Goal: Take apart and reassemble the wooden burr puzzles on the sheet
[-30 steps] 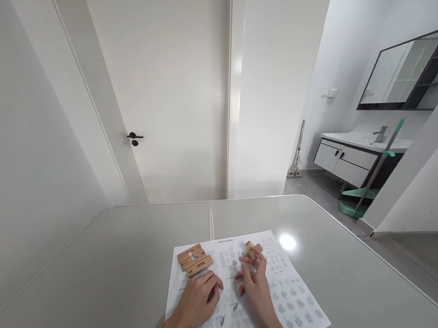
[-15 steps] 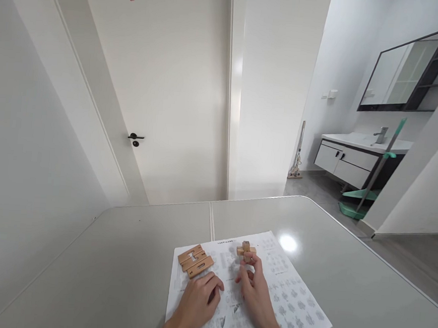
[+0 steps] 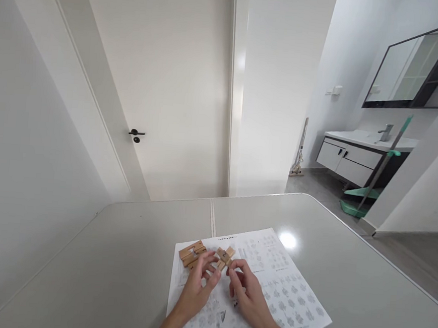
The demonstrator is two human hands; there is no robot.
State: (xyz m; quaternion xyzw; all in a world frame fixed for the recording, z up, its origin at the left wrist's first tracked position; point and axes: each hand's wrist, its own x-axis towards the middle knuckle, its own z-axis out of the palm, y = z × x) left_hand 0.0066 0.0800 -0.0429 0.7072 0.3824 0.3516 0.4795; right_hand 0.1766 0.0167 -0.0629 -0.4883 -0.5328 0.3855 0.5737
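A small cross-shaped wooden burr puzzle [image 3: 225,256], its pieces interlocked and a dark mark on top, is held between both hands above the printed sheet [image 3: 288,291]. My left hand [image 3: 199,283] is closed at the puzzle's left side, thumb and fingers at its lower left end. My right hand [image 3: 246,285] pinches its right side with thumb and index finger, the other fingers curled. Beyond my left hand, several loose notched wooden pieces [image 3: 190,252] lie side by side on the sheet, partly hidden by the fingers.
The sheet lies on a pale grey table [image 3: 93,270] with a seam [image 3: 212,219] running away from me. Behind it are a white door [image 3: 183,90] and, at right, a washbasin cabinet [image 3: 350,159] with a green-handled dustpan [image 3: 354,209] before it.
The cross-shaped puzzle has come left and nearer in my right hand. My left hand has risen from the sheet and taken hold of its other side.
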